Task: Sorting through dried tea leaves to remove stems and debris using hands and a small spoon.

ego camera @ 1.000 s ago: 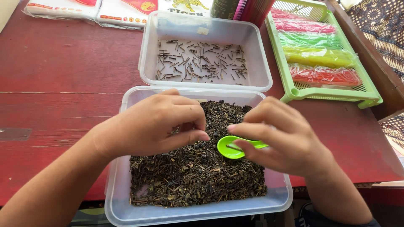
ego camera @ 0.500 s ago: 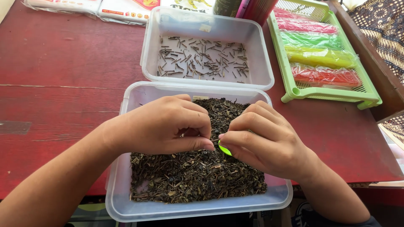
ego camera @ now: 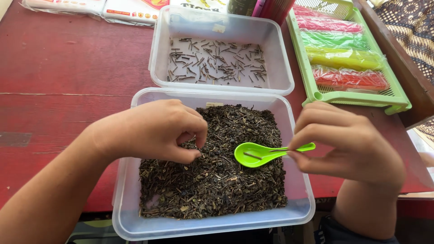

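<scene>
A clear plastic tub (ego camera: 124,180) in front of me holds a bed of dark dried tea leaves (ego camera: 217,180). My left hand (ego camera: 156,131) hovers over its left half, thumb and fingers pinched together just above the leaves; whether a stem is between them I cannot make out. My right hand (ego camera: 348,142) is at the tub's right rim and grips the handle of a small green plastic spoon (ego camera: 255,154). The spoon's bowl hangs over the leaves with a thin stem lying in it. Behind stands a second clear tub (ego camera: 158,54) with several sorted stems (ego camera: 217,63) scattered on its floor.
A green slotted tray (ego camera: 398,101) at the right rear carries wrapped packets in pink, green, yellow and red. Printed packets (ego camera: 131,9) lie along the far edge of the red wooden table (ego camera: 63,77). The table edge runs close on the right.
My right hand has pulled away to the right, bringing the green spoon out into view with a stem in it. My left hand stays pinched over the leaves.
</scene>
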